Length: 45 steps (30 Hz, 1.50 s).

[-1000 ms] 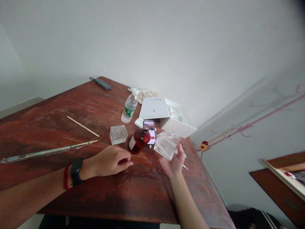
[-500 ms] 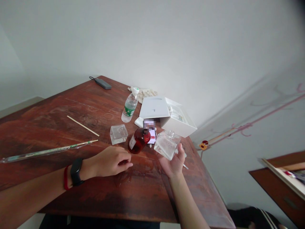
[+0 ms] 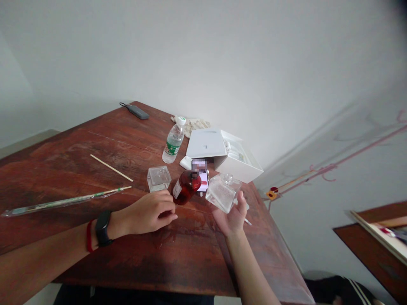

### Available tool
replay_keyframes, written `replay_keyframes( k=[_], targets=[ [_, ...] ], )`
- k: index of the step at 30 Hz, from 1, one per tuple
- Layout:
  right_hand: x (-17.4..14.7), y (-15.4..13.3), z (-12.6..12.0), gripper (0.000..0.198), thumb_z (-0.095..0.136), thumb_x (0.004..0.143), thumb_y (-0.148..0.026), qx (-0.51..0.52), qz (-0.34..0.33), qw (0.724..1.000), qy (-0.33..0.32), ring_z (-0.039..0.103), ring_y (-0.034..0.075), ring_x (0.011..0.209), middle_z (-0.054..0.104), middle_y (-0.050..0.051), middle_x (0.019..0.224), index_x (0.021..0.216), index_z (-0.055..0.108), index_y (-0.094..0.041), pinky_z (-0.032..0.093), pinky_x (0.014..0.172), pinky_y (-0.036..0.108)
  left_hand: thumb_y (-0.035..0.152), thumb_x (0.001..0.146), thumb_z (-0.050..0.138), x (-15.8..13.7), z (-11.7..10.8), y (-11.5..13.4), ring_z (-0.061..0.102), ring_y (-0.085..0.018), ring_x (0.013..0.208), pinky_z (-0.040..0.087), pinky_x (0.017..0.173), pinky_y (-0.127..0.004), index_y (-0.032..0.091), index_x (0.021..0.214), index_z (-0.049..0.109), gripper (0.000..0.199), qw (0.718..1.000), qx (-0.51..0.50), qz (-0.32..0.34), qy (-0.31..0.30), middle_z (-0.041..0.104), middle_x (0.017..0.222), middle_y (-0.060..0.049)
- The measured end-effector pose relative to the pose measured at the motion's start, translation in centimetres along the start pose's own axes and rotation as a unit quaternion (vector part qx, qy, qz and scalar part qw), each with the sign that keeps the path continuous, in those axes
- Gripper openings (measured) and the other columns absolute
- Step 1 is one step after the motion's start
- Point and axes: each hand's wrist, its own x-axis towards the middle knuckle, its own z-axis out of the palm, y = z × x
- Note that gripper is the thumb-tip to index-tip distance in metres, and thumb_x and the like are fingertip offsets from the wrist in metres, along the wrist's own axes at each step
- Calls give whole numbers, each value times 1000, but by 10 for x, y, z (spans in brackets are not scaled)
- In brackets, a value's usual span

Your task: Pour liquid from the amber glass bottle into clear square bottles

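Note:
In my right hand is a clear square glass bottle, tilted, with its short neck pointing up and away from me. The palm and fingers support it from below, and the thumb stands up on its right side. My left hand rests on the table with its fingers curled in, and no object shows in it. Just beyond its knuckles stands a dark red-brown bottle with a white label; whether they touch I cannot tell. A second clear square glass container sits behind the left hand.
A water bottle, a white box with its lid, a phone and a cloth stand farther back. Wooden sticks, one packet in plastic, lie left. A grey device is at the far corner.
My left hand has shifted slightly away from me, its knuckles now nearer the red-brown bottle and the square container. The right hand still holds the glass bottle in nearly the same place.

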Motion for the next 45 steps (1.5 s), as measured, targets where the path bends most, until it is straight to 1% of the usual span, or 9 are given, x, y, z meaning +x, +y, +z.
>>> replay_keyframes(
  k=[8,12,15,20,24,27,30,37,45],
  targets=[
    [-1,-1,2,47,88,80,-56,-17,-8,1000,-18,80,24,106,86,4,116,117,79,-28,65,88,38,20,103,68,0,2,-1,64,-22,91,46,84,-31,19,83,66,20,1000,-3,2,-5,68,89,-3],
    [0,-1,2,47,86,82,-57,-21,-13,1000,-17,80,24,105,86,4,112,119,79,-29,64,89,38,18,102,66,-1,3,-2,65,-21,93,49,86,-31,19,88,67,14,1000,-13,-2,4,67,99,-5],
    [-1,0,2,51,88,80,-57,-20,-10,1000,-15,80,25,105,86,4,113,121,79,-30,64,90,39,18,102,63,-2,1,3,65,-21,96,51,88,-32,19,92,67,11,999,-29,-6,40,65,109,-7],
    [-2,2,1,55,91,76,-59,-25,2,1000,-13,79,25,109,86,2,113,121,78,-31,62,94,38,22,106,55,-1,-8,11,64,-21,96,53,87,-32,20,94,64,15,989,-52,-5,137,63,104,-6],
    [-4,7,3,64,91,74,-62,-38,18,999,-16,77,30,114,85,6,117,127,77,-30,57,107,48,25,106,57,0,-10,10,64,-27,125,54,109,-40,21,111,67,12,980,-65,-8,187,63,132,-11],
    [-5,10,6,69,90,74,-63,-32,26,999,-12,76,31,117,82,9,127,131,76,-27,54,113,49,26,108,57,-2,-5,9,48,-33,152,42,126,-51,24,126,70,22,985,-74,-17,155,45,164,-14],
    [-5,11,5,70,89,74,-64,-28,37,999,-16,76,29,118,80,9,133,131,76,-26,55,112,45,28,108,58,-4,2,8,33,-36,163,33,132,-57,27,132,70,27,987,-102,-32,117,26,178,-11],
    [-4,14,-19,81,86,71,-74,-37,157,983,-88,78,28,105,84,9,111,135,73,-25,62,97,43,30,111,51,-8,9,6,31,-34,165,32,132,-59,20,122,58,17,981,-147,-69,102,37,173,-21],
    [-5,22,-17,66,85,74,-74,-32,151,984,-89,80,32,104,86,9,109,118,78,-25,61,102,53,34,113,51,-10,7,9,30,-31,166,34,132,-54,22,131,59,23,988,-118,-55,80,28,179,-16]
  ],
)
